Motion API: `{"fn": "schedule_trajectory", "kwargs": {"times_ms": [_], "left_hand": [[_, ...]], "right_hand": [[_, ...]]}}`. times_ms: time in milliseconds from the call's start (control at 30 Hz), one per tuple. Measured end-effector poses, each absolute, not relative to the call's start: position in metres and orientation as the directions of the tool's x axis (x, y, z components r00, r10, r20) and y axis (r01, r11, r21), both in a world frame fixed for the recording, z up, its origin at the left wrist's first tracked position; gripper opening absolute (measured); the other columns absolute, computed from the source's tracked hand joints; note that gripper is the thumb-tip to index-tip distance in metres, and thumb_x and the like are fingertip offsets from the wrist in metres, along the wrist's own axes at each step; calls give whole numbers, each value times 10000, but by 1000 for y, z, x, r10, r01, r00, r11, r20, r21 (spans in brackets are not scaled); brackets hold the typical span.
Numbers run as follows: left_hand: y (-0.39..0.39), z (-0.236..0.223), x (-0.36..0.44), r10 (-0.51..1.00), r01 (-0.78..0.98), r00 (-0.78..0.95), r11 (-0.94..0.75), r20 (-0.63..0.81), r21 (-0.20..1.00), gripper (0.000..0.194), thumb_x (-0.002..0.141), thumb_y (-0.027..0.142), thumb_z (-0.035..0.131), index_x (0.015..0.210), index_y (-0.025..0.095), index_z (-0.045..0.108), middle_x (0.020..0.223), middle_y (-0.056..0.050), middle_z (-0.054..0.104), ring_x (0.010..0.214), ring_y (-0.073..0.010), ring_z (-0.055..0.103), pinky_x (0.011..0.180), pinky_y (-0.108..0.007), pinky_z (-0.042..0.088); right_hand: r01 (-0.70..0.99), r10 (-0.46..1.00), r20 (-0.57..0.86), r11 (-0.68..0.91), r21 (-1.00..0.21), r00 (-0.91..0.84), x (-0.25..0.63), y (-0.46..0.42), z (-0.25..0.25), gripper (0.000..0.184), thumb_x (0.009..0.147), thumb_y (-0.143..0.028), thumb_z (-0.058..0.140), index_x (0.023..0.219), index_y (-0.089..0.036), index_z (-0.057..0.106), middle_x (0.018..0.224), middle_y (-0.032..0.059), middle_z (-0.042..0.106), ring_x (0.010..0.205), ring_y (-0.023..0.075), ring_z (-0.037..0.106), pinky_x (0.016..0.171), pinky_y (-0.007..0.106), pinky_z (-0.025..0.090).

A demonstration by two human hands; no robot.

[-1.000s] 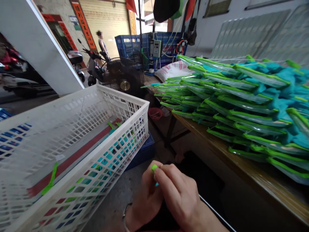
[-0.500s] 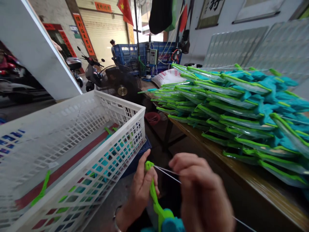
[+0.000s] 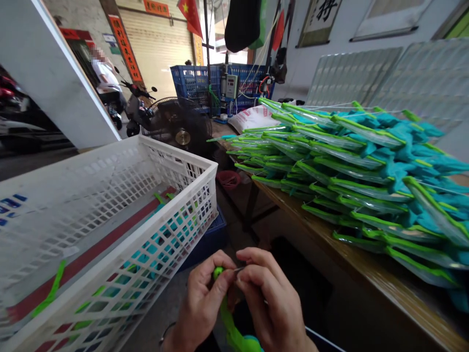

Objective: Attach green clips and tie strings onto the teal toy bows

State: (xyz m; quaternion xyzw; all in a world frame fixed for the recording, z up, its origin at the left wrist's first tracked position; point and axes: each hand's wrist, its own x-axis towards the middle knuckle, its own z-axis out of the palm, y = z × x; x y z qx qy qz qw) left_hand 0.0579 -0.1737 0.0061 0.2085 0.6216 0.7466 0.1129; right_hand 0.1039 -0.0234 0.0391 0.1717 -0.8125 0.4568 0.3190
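My left hand (image 3: 203, 300) is closed around the end of a lime-green fabric piece (image 3: 230, 325), whose tip pokes out between thumb and fingers. My right hand (image 3: 269, 296) pinches a thin strand against the left fingertips, and the two hands nearly touch. White string (image 3: 324, 339) trails out to the lower right from beneath the right hand. Lower down, the green piece runs into a turquoise part, mostly hidden behind the right hand. The exact shape of what lies between the fingertips is too small to make out.
A white plastic crate (image 3: 176, 195) at left holds green and turquoise pieces. On the wooden table (image 3: 351, 252) at right lies a tall stack of green-edged, turquoise items (image 3: 351, 171). Beyond are a fan (image 3: 182, 137), a white sack (image 3: 252, 119), a scooter (image 3: 137, 110) and a person (image 3: 104, 76).
My right hand has come left and down to the left fingertips, and the stretched string between the hands is no longer seen. The left fingers have curled over the green tip.
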Motion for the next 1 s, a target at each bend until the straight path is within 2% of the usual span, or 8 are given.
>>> {"fn": "schedule_trajectory", "kwargs": {"times_ms": [133,233,400,533,700,800,900,1000], "left_hand": [[-170,3,60,452,36,-878,-269,160,962,221,1028,353,567,885,195,624,770,20,539,594,-90,526,547,-206,429],[-169,0,59,469,-19,-871,-327,145,945,238,1033,357,560,866,195,611,670,40,513,521,-82,502,509,-200,407],[-169,-2,58,478,-42,-865,-371,152,927,239,1022,357,584,857,190,624,616,43,524,491,-80,497,495,-188,421],[-169,-4,58,479,-78,-869,-380,124,922,244,1004,372,615,847,185,618,581,46,529,466,-80,490,477,-182,424],[-169,-8,57,465,-83,-880,-340,91,937,237,981,409,648,899,188,634,592,40,559,477,-92,523,471,-183,448],[-169,-10,57,455,-106,-889,-304,46,947,270,968,442,660,887,187,632,601,39,561,486,-96,540,469,-183,453],[-168,-10,56,449,-148,-893,-299,2,943,283,957,452,672,869,187,625,604,41,556,482,-99,538,457,-185,447],[-166,-9,54,453,-199,-891,-335,-27,921,290,952,439,680,831,183,614,606,45,540,475,-87,510,454,-178,424]], "right_hand": [[-494,125,553,323,-808,-824,96,-25,33,106,993,-181,605,905,-203,660,917,38,641,803,146,663,684,238,553],[-265,169,254,-44,-963,-952,89,-24,27,182,921,-351,754,921,-198,654,798,0,638,641,137,644,576,242,531],[114,-137,-59,-443,-889,-989,86,-23,21,410,813,-487,850,850,-196,565,614,-12,674,517,180,680,522,270,544],[45,-31,-34,-521,-852,-999,88,-28,23,390,800,-430,872,840,-202,558,630,-40,654,498,169,675,497,269,565],[-112,124,61,-459,-881,-990,91,-35,20,310,875,-365,804,822,-200,547,773,-30,611,470,150,662,416,257,559],[-377,266,340,-103,-920,-902,91,-34,15,163,943,-252,710,828,-195,610,824,-3,603,561,127,662,472,230,549],[-548,223,635,349,-760,-739,90,-30,14,122,968,-129,627,870,-194,659,795,14,625,676,124,645,589,216,540],[-573,153,692,451,-684,-706,90,-28,15,147,980,-77,581,920,-191,654,826,23,634,684,116,630,616,215,535]]}}
